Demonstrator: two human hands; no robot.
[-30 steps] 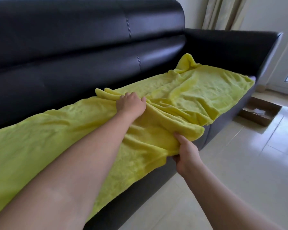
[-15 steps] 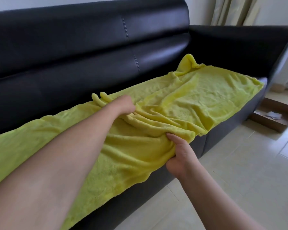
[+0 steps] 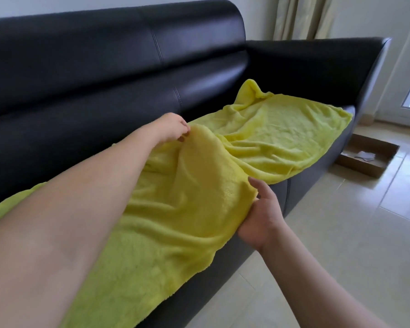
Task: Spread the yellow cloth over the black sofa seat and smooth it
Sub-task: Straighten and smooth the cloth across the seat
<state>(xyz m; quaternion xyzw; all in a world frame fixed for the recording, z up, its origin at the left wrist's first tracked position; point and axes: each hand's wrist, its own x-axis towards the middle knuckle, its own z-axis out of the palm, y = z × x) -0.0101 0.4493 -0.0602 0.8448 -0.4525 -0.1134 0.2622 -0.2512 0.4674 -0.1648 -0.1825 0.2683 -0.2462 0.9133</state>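
Pinching the far edge of the yellow cloth (image 3: 199, 185) with our left hand (image 3: 173, 129) and gripping its near edge with our right hand (image 3: 260, 216), we lift a mid-seat fold on the black sofa (image 3: 104, 67); next, pull taut and lay flat.

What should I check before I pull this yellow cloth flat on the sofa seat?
1. Left hand pinches the back edge of the yellow cloth: ok.
2. Right hand grips the front edge: ok.
3. Cloth between the hands flat: not ok, it is lifted and creased.
4. Far back corner flat: not ok, it peaks up against the black sofa backrest.
5. Far end reaches the armrest: ok.
6. Near end spread evenly: cannot tell, the arm hides it.
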